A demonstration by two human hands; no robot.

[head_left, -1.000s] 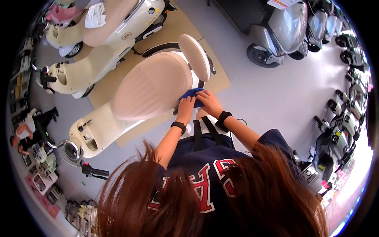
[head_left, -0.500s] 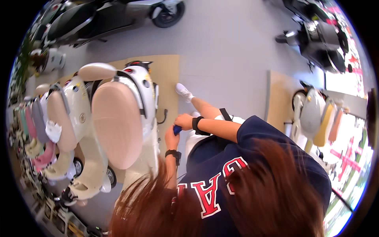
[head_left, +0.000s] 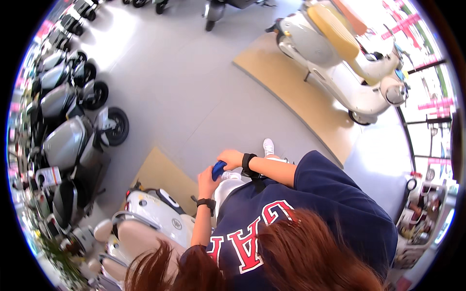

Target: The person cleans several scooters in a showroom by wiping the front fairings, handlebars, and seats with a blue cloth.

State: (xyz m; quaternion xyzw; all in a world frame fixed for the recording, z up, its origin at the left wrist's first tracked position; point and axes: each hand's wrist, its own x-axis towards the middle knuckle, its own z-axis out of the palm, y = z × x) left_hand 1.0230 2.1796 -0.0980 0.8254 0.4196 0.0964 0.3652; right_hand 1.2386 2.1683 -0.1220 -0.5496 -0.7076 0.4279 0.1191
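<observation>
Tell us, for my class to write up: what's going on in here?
A person among rows of scooters holds a small blue item, perhaps a cloth, in front of their body, with both the left hand and the right hand on it. A white scooter stands at lower left; a pale scooter stands on a tan board at upper right. Neither hand touches a scooter.

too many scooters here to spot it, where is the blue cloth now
In the head view, the blue cloth is slightly left of and below the picture's centre, held between the person's left hand and right hand.
</observation>
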